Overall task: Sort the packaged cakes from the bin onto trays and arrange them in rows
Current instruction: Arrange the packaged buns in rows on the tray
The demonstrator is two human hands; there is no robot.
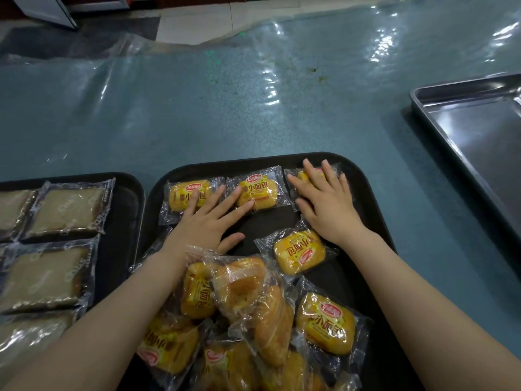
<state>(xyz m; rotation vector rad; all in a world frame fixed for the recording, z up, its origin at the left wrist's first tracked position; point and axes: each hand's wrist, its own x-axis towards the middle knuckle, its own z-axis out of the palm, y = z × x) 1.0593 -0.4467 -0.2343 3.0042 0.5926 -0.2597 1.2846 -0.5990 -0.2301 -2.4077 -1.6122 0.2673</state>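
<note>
A black tray (363, 187) in front of me holds yellow packaged cakes. Three lie in a row along its far side. My left hand (210, 221) lies flat with straight fingers touching the left cake (181, 194) and the middle cake (263, 193). My right hand (324, 201) presses flat on the right cake (303, 176), covering most of it. One cake (298, 253) lies loose below the right hand. A pile of several yellow cakes (248, 306) sits at the tray's near side, and another cake (325, 323) lies to its right.
A second black tray (124, 221) at the left carries brown packaged cakes (66, 210) in rows. A bare metal tray (476, 131) stands at the right. Clear plastic sheeting (253, 94) covers the teal table beyond the trays.
</note>
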